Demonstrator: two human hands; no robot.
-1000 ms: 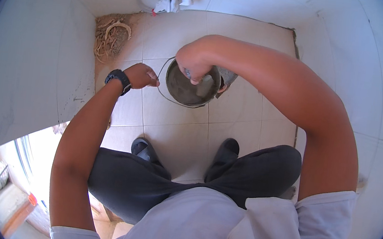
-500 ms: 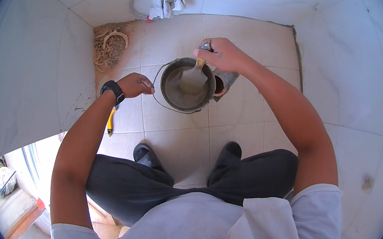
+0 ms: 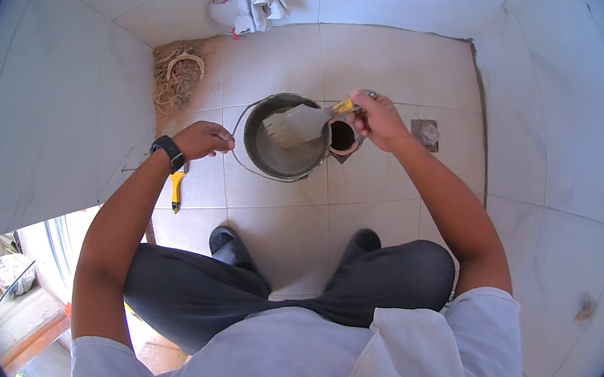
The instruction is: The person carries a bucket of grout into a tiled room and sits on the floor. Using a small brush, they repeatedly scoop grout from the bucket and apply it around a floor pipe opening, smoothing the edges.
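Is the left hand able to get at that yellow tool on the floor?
Probably yes, once free: the left hand seems to pinch the wire handle of the bucket. The yellow tool lies on the floor near that wrist, with nothing visible covering its yellow part.

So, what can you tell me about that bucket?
The bucket is round and dark grey, its rim smeared, with a thin, wire-like handle swung out to the left. It appears to stand upright on the pale floor tiles, its open mouth showing murky grey liquid. The left hand pinches the handle; the right hand holds a wide brush with its bristles inside the mouth. I can't tell whether the walls are plastic or metal.
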